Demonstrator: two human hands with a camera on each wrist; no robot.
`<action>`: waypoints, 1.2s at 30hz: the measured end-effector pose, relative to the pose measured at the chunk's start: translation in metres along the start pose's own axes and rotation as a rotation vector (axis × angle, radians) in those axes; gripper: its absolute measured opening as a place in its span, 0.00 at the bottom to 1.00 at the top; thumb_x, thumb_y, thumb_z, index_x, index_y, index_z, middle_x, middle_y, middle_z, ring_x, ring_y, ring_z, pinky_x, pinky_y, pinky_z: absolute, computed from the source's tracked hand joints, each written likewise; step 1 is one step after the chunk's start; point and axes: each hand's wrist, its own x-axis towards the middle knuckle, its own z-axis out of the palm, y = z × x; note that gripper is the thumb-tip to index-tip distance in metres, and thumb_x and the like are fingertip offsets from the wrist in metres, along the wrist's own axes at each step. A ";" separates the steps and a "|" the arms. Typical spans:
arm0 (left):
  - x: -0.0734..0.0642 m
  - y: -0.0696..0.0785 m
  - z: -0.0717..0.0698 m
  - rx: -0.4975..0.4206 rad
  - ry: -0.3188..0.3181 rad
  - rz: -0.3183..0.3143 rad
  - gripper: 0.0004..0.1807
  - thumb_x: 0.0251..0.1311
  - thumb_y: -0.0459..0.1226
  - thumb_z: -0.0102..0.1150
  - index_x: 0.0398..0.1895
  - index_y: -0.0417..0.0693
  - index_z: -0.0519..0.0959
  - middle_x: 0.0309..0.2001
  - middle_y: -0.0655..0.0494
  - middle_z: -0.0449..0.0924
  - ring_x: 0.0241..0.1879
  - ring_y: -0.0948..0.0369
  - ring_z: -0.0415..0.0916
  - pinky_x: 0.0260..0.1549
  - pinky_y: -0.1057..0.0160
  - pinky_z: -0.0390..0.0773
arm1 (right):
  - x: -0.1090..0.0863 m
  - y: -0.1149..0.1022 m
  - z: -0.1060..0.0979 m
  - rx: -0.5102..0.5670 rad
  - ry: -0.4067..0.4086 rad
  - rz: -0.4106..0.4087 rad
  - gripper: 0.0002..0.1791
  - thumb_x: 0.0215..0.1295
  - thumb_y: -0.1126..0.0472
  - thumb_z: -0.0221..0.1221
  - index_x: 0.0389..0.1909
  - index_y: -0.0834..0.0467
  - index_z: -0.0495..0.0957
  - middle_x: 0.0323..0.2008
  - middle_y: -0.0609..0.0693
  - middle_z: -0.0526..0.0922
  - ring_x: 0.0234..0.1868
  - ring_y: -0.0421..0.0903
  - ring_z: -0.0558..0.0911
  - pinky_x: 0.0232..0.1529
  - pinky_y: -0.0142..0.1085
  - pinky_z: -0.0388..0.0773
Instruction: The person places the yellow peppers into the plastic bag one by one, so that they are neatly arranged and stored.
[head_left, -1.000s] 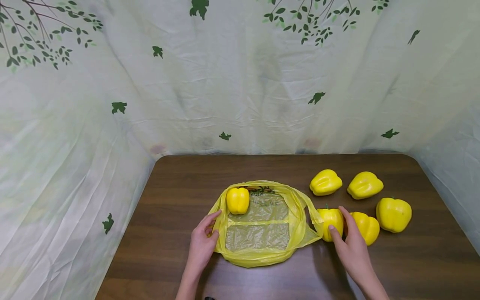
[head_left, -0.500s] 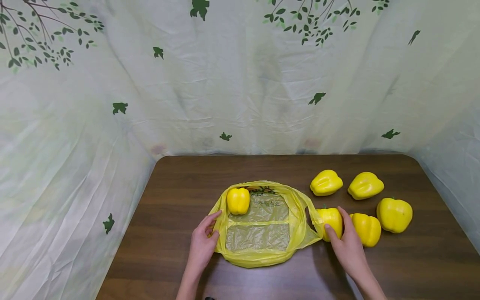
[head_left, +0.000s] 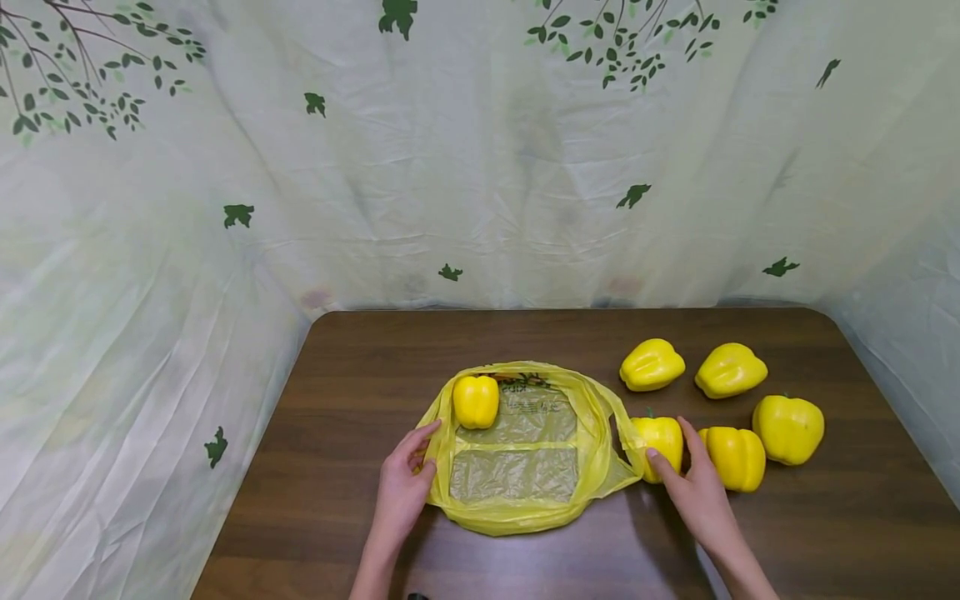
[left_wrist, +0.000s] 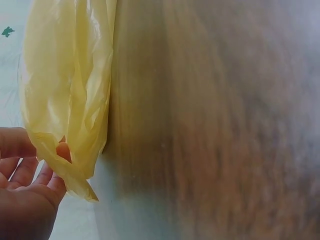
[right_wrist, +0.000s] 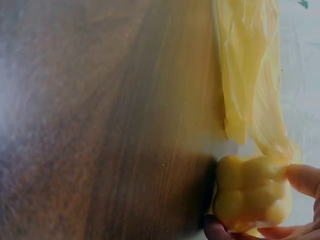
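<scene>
At the lowest edge of the head view a small black thing (head_left: 417, 597) just shows, too cut off to name. Beyond it, bare forearms reach in from either side. The left hand (head_left: 403, 483) pinches the left edge of a yellow plastic bag (head_left: 517, 521), thumb and fingers closed on a twist of the film. The right hand (head_left: 701, 492) grips a yellow bell pepper (head_left: 658, 443) standing just beside the bag, thumb against its near side and fingers along its right. The bag's right handle touches this pepper; whether those fingers also hold the film, I cannot tell

Between the hands the bag lies with its mouth spread wide, dark print on its far inner side, and a second pepper (head_left: 476, 402) sits inside at the far left. Just right of the gripping hand is a third pepper (head_left: 741, 460), with a fourth pepper (head_left: 787, 430) beside it, a little farther off. Behind these, two more peppers (head_left: 731, 371) lie tilted and apart. All rest on a dark wooden counter (head_left: 360, 367). Past its far edge hangs a pale creased curtain (head_left: 480, 192) printed with green leaves and branches
</scene>
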 end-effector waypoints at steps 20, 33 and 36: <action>0.003 -0.014 0.004 0.023 0.016 0.015 0.27 0.53 0.15 0.53 0.57 0.36 0.79 0.52 0.43 0.79 0.44 0.48 0.74 0.42 0.60 0.77 | -0.001 -0.002 0.007 0.091 0.138 0.022 0.39 0.69 0.50 0.60 0.74 0.58 0.55 0.70 0.60 0.60 0.63 0.58 0.68 0.52 0.38 0.71; 0.007 -0.040 0.005 0.022 0.017 0.015 0.29 0.53 0.18 0.55 0.57 0.48 0.80 0.55 0.54 0.79 0.44 0.56 0.75 0.42 0.63 0.77 | -0.005 -0.012 0.008 0.128 0.258 -0.040 0.37 0.66 0.52 0.63 0.72 0.55 0.60 0.68 0.59 0.64 0.63 0.57 0.68 0.53 0.39 0.73; 0.007 -0.038 0.005 0.032 0.016 -0.010 0.29 0.54 0.18 0.55 0.58 0.49 0.80 0.55 0.55 0.78 0.44 0.56 0.75 0.43 0.63 0.77 | -0.005 -0.012 0.007 0.143 0.283 -0.068 0.36 0.65 0.54 0.64 0.71 0.54 0.61 0.65 0.58 0.68 0.60 0.54 0.71 0.42 0.24 0.72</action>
